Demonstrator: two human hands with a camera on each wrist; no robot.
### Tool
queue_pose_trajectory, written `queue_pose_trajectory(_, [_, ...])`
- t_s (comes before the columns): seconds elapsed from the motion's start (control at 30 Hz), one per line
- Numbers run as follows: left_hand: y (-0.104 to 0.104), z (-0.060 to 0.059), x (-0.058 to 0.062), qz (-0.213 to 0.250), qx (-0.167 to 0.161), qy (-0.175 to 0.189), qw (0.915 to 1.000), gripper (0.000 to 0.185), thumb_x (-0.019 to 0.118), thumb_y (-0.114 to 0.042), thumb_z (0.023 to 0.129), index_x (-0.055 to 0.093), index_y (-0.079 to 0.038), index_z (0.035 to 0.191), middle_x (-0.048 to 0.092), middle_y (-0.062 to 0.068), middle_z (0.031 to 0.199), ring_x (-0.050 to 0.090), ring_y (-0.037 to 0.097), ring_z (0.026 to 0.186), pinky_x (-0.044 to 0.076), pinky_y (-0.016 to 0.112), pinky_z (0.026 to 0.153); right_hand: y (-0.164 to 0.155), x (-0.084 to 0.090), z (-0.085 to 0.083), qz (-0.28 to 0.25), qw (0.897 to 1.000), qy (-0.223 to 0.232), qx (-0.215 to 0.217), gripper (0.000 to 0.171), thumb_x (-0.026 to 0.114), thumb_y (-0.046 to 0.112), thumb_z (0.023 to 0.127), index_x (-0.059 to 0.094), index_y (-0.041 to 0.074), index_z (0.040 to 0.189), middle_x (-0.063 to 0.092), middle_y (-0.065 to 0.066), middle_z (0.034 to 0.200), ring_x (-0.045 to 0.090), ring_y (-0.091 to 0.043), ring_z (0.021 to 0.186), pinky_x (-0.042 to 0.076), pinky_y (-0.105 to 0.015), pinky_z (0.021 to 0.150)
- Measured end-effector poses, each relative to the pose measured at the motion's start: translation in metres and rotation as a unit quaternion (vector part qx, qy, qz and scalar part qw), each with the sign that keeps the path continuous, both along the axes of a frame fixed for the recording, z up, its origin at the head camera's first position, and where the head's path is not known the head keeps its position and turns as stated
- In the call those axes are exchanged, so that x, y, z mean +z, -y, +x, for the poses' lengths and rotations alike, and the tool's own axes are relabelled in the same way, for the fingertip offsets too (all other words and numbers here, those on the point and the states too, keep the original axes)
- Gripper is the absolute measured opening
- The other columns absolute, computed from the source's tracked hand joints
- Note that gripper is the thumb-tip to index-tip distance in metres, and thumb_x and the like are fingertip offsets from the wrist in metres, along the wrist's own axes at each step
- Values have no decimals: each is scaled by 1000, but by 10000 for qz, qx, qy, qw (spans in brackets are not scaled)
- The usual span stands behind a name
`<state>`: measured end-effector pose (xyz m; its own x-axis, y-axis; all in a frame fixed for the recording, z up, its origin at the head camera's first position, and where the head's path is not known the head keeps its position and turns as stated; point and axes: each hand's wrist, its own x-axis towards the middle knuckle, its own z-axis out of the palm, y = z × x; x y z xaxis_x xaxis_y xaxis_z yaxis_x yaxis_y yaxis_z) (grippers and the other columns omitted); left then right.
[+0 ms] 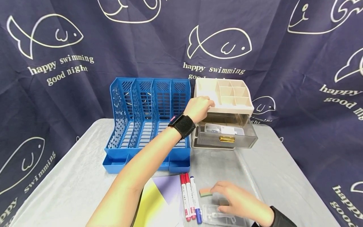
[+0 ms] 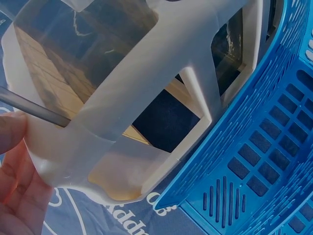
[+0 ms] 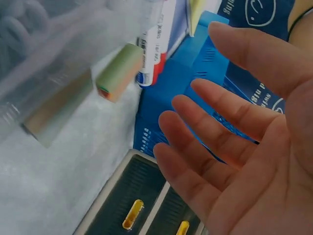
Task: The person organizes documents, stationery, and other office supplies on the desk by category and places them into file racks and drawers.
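My left hand (image 1: 199, 107) grips the front edge of the white desk organizer (image 1: 236, 109), its thumb and fingers about the casing in the left wrist view. Below that hand, a grey see-through drawer (image 1: 211, 139) with a gold handle is pulled out. A clear case (image 1: 211, 128) with a white label lies in the drawer. My right hand (image 1: 241, 200) is over the tabletop with fingers loosely bent and nothing in them. Beneath and beside it are a clear plastic box (image 1: 210, 217) with white contents, a small orange-green block (image 3: 120, 73) and a greyish-brown block (image 3: 58, 110).
A blue file rack (image 1: 122, 151) with several slots stands left of the organizer. In front of it lie yellow and purple sheets (image 1: 167, 189), two red-capped markers (image 1: 185, 195) and a blue marker (image 1: 195, 198). A dark fish-print curtain (image 1: 158, 47) hangs behind the table.
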<state>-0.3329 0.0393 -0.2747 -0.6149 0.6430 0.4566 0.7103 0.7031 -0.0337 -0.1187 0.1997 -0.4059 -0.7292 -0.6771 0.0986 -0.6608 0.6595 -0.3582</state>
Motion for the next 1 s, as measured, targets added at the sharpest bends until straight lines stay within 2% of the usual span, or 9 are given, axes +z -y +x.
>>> queue_pose_trajectory(0.17, [0,0,0,9,-7,60,10000,26,62,-6,88,71,-19,109,68,-2,103,65,16,94,53,30,77,0,-5,7,264,9994,113,-204,37,78,20,73,64,12,106,59,8,101,52,-4,91,48,-26,77])
queue_pose_trajectory(0.37, [0,-1,0,-7,-7,90,10000,26,62,-7,88,70,-19,109,68,-2,103,65,16,94,52,30,77,0,-10,14,420,9969,470,-464,37,76,22,76,63,13,109,58,8,103,51,-5,90,48,-28,79])
queue_pose_trajectory(0.6, [0,-2,2,6,-39,65,10000,27,62,-6,88,71,-19,110,68,-2,103,65,16,94,52,30,76,2,-18,19,644,9907,905,-791,35,74,25,78,63,15,110,57,10,102,50,-4,88,49,-28,79])
queue_pose_trajectory(0.77, [1,0,4,28,-64,30,10000,27,61,-5,88,71,-18,109,68,-1,103,65,17,94,53,31,76,4,-23,20,748,9872,1125,-853,38,75,27,77,63,14,111,58,10,102,52,-6,90,49,-30,80])
queue_pose_trajectory(1.0, [1,1,3,5,-82,78,9999,26,60,-6,89,70,-18,110,68,-1,105,65,17,96,52,31,78,7,-32,24,837,9880,916,-914,44,77,31,74,62,12,111,58,6,103,52,-10,93,49,-32,82])
